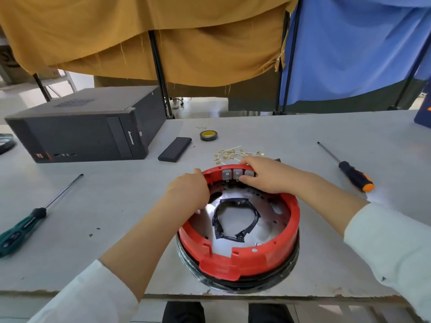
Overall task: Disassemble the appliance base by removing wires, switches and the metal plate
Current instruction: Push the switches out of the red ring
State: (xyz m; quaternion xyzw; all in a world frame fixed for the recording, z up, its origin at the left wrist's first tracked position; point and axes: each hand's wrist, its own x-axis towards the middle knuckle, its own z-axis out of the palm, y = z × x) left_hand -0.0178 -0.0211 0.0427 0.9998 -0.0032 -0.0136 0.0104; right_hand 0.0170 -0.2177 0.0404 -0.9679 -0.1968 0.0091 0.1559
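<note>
1. While the red appliance base (242, 257) sat at the near edge of the grey table (303, 141), the left hand (189, 188) gripped its far-left rim.
2. The right hand (263, 174) curled over the far rim — fingers pinching the rightmost of three grey switches (236, 174).
3. The metal plate (261, 226) lay inside the base; loose wires (233, 155) lay just beyond it.

Round red plastic appliance base (245, 259) upside down on table; shiny metal plate (263, 220) inside; three grey switches (237, 174) on far wall.
</note>
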